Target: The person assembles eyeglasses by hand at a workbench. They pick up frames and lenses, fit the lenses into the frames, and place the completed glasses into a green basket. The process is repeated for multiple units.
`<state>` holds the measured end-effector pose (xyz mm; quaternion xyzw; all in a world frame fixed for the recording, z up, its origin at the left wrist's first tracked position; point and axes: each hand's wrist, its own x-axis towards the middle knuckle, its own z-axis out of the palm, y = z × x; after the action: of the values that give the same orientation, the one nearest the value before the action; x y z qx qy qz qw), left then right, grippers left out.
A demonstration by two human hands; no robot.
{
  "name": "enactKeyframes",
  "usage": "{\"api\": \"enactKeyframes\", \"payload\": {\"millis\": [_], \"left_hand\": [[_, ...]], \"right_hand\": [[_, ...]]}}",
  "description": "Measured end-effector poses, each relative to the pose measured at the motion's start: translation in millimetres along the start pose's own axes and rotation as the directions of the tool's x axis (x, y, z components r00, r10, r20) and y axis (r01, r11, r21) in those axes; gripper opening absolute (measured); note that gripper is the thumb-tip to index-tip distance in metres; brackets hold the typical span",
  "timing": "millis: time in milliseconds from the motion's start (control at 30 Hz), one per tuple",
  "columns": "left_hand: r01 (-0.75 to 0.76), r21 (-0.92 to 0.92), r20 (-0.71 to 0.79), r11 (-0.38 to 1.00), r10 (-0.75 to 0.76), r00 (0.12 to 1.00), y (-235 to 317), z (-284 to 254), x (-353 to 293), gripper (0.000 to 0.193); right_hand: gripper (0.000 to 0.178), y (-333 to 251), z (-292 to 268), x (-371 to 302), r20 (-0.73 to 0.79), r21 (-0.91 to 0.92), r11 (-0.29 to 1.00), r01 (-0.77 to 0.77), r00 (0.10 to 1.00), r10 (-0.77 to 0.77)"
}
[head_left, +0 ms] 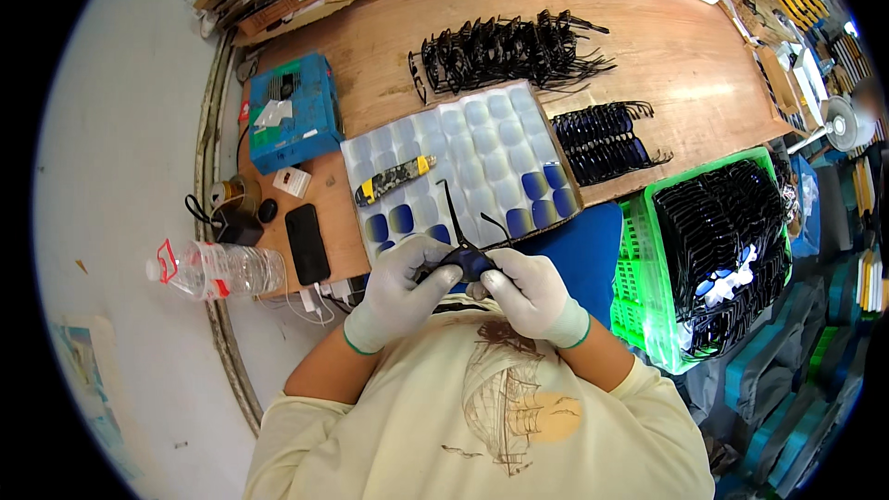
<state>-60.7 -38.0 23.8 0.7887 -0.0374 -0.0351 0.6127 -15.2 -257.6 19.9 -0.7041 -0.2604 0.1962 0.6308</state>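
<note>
Close to my chest, my left hand (405, 282) and my right hand (535, 292), both in white gloves, hold a pair of dark sunglasses (469, 264) from either side. Its black temples stick out away from me, and my thumbs press at the dark blue lens area. Just beyond lies a tray of pale rounded pockets (463, 143), its near corners holding several dark blue lenses (519, 220). A yellow and camouflage utility knife (396, 180) rests across the tray's left part. The gloves partly cover the frame.
Behind the tray sits a heap of black glasses frames (505, 54), with rows of dark sunglasses (607, 143) to its right. A green basket (639, 268) full of sunglasses stands at my right. Leftward are a blue box (294, 116), a phone (306, 243) and a plastic bottle (231, 268).
</note>
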Motion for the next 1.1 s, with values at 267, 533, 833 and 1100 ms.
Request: {"api": "enactKeyframes", "payload": {"millis": [267, 533, 833, 1100], "left_hand": [[0.080, -0.227, -0.075, 0.971, -0.100, 0.992, -20.4, 4.7, 7.9, 0.018], [0.036, -0.144, -0.127, 0.989, -0.055, 0.990, -7.7, 0.7, 7.7, 0.022], [0.022, 0.132, -0.063, 0.991, -0.014, 0.998, -4.6, -1.3, 27.3, 0.014], [0.138, 0.277, 0.095, 0.951, -0.170, 0.981, -5.9, -6.7, 65.0, 0.022]], "right_hand": [[0.018, 16.4, 4.3, 10.5, 0.021, -0.197, 0.979, 0.051, 0.999, -0.048], [0.018, 12.7, 18.3, 18.3, -0.072, -0.073, 0.996, -0.046, 0.997, 0.040], [0.012, 6.5, 14.0, 35.5, -0.220, -0.086, 0.996, -0.030, 0.976, 0.010], [0.016, 26.1, -23.4, 50.3, -0.117, -0.020, 0.998, -0.064, 0.991, 0.061]]}}
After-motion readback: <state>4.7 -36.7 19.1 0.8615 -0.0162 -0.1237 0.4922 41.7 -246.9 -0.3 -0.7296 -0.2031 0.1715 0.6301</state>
